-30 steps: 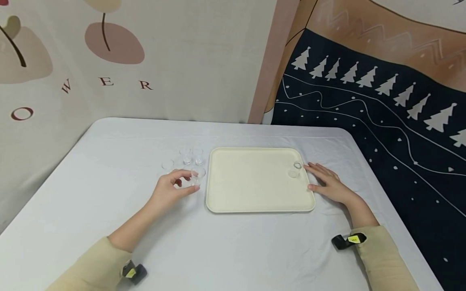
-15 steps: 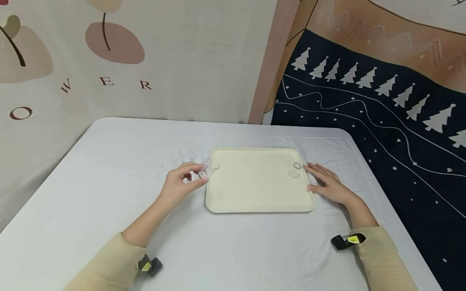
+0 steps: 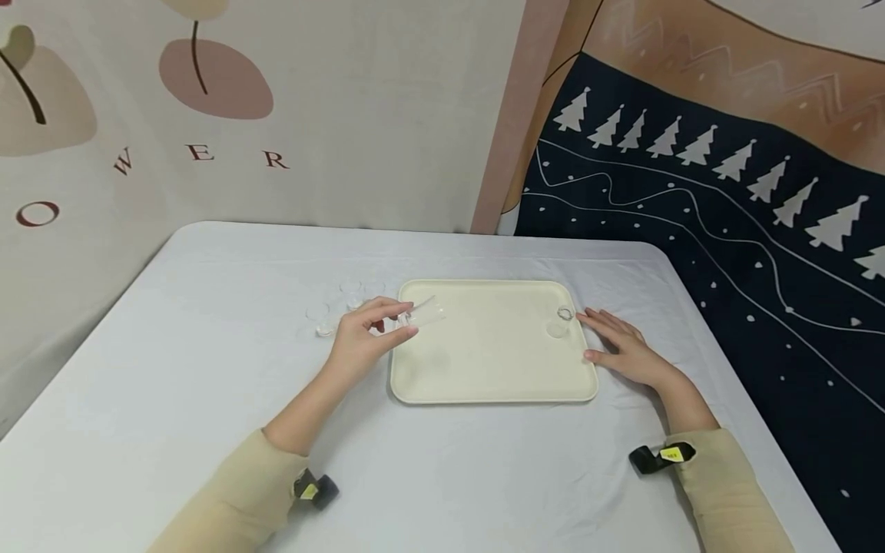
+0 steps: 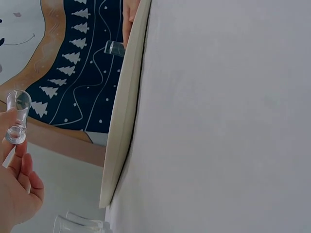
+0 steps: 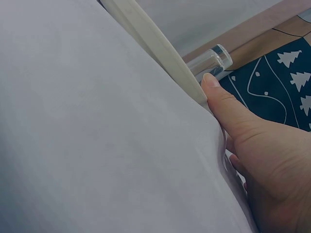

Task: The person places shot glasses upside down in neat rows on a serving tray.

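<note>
Between thumb and fingers, my left hand (image 3: pixel 365 336) pinches a small clear shot glass (image 3: pixel 426 310) near its thick base. The glass is tipped over, its mouth pointing right, above the left end of a cream tray (image 3: pixel 484 353). In the left wrist view the same glass (image 4: pixel 19 114) shows whole, flaring at its mouth. My right hand (image 3: pixel 628 353) rests at the tray's right edge with fingers extended, thumb tip on the rim. Close to those fingertips, another shot glass (image 3: pixel 558 326) stands upside down on the tray, its thick base uppermost.
Several more clear shot glasses (image 3: pixel 351 295) stand on the white-covered table (image 3: pixel 442 476) left of the tray, partly hidden behind my left hand. A printed cloth (image 3: pixel 691 207) hangs beyond the table on the right, and a pale wall hanging (image 3: pixel 373 115) is behind it.
My left hand has moved right from the group of glasses to over the tray's left end, tilting the shot glass from upright onto its side. My right hand has stayed put.
</note>
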Motion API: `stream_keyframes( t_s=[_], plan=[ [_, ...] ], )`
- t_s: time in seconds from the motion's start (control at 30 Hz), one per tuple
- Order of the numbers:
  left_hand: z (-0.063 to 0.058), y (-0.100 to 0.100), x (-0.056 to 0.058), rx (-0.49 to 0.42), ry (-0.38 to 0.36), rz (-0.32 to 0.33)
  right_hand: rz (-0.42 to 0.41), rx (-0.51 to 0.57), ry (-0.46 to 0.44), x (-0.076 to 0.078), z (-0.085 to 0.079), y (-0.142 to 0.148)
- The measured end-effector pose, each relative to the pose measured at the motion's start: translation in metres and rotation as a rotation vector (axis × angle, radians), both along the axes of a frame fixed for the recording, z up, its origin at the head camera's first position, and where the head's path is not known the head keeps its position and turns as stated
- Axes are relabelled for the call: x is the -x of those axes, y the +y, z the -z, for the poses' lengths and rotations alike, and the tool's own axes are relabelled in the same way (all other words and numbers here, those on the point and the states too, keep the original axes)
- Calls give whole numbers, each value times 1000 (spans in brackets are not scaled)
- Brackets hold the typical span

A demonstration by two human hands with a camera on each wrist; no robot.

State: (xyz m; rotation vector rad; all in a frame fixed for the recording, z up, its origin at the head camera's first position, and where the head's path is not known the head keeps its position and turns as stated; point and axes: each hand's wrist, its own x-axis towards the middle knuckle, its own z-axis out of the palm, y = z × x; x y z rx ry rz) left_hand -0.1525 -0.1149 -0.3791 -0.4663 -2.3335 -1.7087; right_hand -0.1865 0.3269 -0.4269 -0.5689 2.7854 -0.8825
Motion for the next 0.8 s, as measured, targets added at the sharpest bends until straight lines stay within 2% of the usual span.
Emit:
stream_keyframes(
  t_s=[0.27, 0.53, 0.8],
  plan=[
    [-1, 14, 10, -54, 52, -22, -1, -2, 7, 1, 0, 0],
    [-6, 30, 15, -68, 50, -44, -6, 7, 21, 2, 3, 1],
    [-5, 48, 24, -85, 75, -25, -1, -5, 14, 1, 2, 1]
  ],
)
